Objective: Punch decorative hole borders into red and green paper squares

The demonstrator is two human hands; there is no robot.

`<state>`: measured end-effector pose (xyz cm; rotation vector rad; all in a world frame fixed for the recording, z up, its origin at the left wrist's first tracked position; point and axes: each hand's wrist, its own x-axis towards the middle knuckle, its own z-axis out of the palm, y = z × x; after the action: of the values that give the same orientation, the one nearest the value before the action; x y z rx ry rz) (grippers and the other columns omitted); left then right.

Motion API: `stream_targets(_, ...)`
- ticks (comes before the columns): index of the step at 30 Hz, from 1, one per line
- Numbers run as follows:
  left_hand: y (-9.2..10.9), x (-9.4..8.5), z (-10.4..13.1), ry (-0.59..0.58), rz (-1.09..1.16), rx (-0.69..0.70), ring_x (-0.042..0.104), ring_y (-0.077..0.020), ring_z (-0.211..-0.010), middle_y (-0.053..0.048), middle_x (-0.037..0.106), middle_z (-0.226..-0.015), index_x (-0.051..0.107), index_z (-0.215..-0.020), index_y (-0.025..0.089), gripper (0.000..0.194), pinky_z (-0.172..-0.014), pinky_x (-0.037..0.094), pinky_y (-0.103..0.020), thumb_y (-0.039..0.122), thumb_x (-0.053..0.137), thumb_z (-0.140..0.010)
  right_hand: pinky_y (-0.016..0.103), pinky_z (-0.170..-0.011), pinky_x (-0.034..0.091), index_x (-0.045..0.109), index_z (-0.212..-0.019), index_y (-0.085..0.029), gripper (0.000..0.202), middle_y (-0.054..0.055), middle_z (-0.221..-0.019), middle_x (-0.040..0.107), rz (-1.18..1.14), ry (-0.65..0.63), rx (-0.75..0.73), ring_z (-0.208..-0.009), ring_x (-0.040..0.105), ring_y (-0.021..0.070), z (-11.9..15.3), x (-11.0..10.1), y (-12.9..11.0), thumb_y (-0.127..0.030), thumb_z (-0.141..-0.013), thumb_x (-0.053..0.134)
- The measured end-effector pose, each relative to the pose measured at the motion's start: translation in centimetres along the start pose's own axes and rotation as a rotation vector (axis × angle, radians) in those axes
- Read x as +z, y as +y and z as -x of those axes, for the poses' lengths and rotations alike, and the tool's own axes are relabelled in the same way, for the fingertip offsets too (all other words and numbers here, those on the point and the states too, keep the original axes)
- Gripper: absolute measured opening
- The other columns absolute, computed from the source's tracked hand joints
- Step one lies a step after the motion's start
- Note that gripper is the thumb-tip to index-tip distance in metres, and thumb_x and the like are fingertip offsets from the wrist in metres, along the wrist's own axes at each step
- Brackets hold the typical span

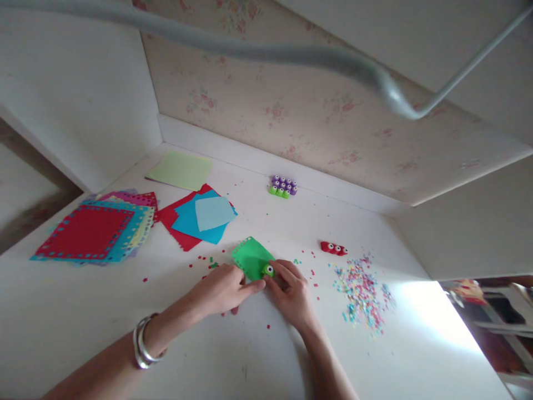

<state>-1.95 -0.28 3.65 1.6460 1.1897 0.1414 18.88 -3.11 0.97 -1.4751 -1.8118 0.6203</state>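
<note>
A green sheet of paper [251,256] with small holes along its left and upper edges lies on the white table. My right hand [291,291] is closed on a small green craft punch [268,270], which sits at the sheet's right edge. My left hand [227,289] is closed at the sheet's lower edge, its thumb stretched toward the punch. Part of the paper is hidden under the fingers. Red and green punched bits [212,263] are scattered beside the left hand.
Stacked punched sheets [87,230] lie at left, beside red and blue paper [200,219] and a pale green stack [179,169]. Purple and green punches [283,186] stand near the wall. Red punches [333,248] and a confetti pile [364,291] lie right. A grey metal bar [291,54] crosses above.
</note>
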Motion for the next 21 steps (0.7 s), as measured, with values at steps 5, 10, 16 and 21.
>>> stream_targets(5,0.3,-0.8,1.1,0.030,-0.058,0.123,0.060,-0.0143,-0.045,-0.004,0.068,-0.058,0.062,-0.067,0.018,0.058,-0.047,0.044,-0.025,0.061,0.033,-0.095,0.041,-0.086,0.054,0.071,-0.114,-0.027,0.024,0.008,-0.113,0.067,0.047,0.061,-0.001,-0.103,0.061,0.0241,-0.8,-1.0,-0.6,-0.033,-0.097,0.055)
stream_targets(10,-1.3,-0.1,-0.7,0.649,-0.476,0.485,0.054,-0.0271,-0.124,-0.012,0.062,-0.132,0.060,-0.124,0.019,0.034,-0.104,0.041,-0.045,0.034,0.046,-0.097,0.049,-0.101,0.044,0.069,-0.119,-0.029,0.028,0.007,-0.129,0.061,0.253,0.037,-0.081,-0.121,0.051,0.0264,-1.8,-0.5,-0.2,-0.033,-0.099,0.051)
stream_targets(16,-2.8,1.3,-1.4,0.580,-0.559,0.507,0.043,-0.0263,-0.136,-0.005,0.055,-0.142,0.058,-0.128,0.026,0.035,-0.118,0.015,-0.055,0.036,0.046,-0.096,0.050,-0.105,0.042,0.070,-0.120,-0.029,0.029,0.007,-0.135,0.057,0.273,-0.029,-0.100,-0.126,0.048,0.0272,-2.5,-0.1,0.9,-0.035,-0.099,0.051)
stream_targets(21,-2.7,1.4,-1.3,0.575,-0.531,0.492,0.041,-0.0253,-0.138,-0.004,0.055,-0.142,0.060,-0.127,0.026,0.036,-0.118,0.013,-0.054,0.034,0.050,-0.093,0.050,-0.105,0.041,0.069,-0.120,-0.029,0.029,0.007,-0.136,0.057,0.243,-0.053,-0.097,-0.126,0.048,0.0272,-2.6,-0.4,1.1,-0.034,-0.099,0.050)
